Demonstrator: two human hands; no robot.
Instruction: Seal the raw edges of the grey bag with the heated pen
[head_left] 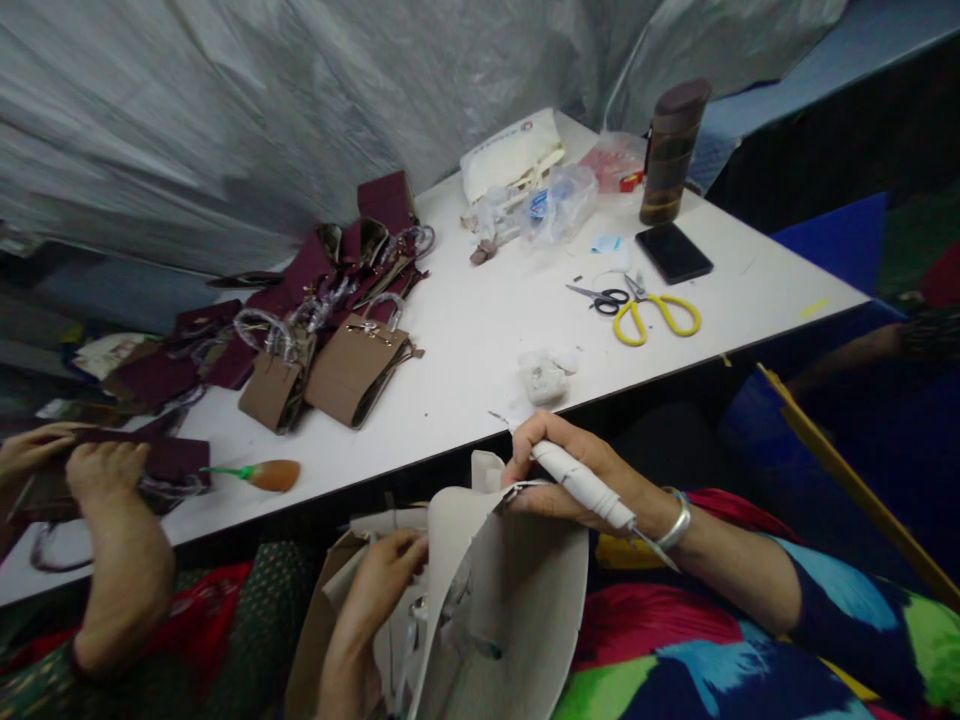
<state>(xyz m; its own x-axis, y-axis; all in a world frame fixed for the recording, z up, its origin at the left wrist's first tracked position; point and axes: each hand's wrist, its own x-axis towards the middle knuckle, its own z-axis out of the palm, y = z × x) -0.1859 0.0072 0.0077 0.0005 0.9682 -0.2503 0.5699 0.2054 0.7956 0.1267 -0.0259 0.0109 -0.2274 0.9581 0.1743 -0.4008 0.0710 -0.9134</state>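
Observation:
An unfinished light beige handbag (536,590) lies tilted on my lap, its mouth open and its inside showing. My right hand (600,462) is closed around an awl (577,483) with a white-wrapped handle. The thin metal tip points left, past the fingers. The thumb of that hand also presses on the bag's upper edge. At the bag's left side is my left hand (382,585), fingers bent and closed against its outer panel. Exactly what those fingertips pinch is hidden. Just beyond my right hand, a small whitish lump (545,378) rests on the table edge.
On the white table (465,330) are yellow-handled scissors (660,318), black scissors (609,300), a phone (673,252), a bottle (673,150) and plastic bags (562,200). Brown handbags (356,365) and maroon ones (300,270) crowd the left. A co-worker's hands (109,465) handle a maroon bag beside an orange glue bottle (274,475).

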